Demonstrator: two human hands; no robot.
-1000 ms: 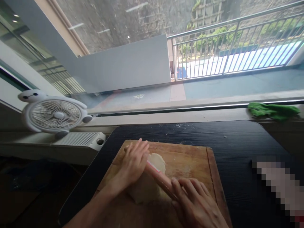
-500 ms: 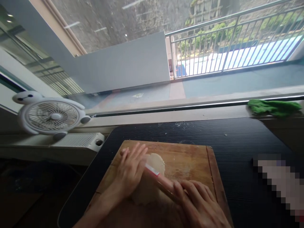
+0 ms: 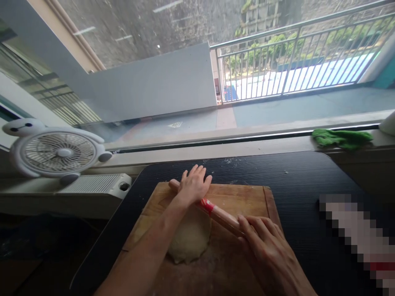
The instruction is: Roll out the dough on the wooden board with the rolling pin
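A wooden rolling pin (image 3: 226, 219) with a red-and-white label lies slantwise over the far part of a flat, pale round of dough (image 3: 189, 238). The dough rests on a wooden cutting board (image 3: 240, 195). My left hand (image 3: 195, 183) presses its palm on the pin's far-left part, fingers stretched out and pointing forward. Around the near-right end of the pin my right hand (image 3: 265, 238) is closed, its fingers bent over the top. My left forearm hides some of the dough's left side.
The board lies on a black table (image 3: 308, 181) dusted with flour near its far edge. A white fan (image 3: 61, 152) stands at the left above a radiator (image 3: 95, 185). A green cloth (image 3: 341, 138) lies on the windowsill (image 3: 277, 144). A blurred-out patch covers the table's right side.
Both hands and the rolling pin have moved forward, away from me, across the dough. The pin has turned over, showing the red part of its label. More of the dough's near part shows.
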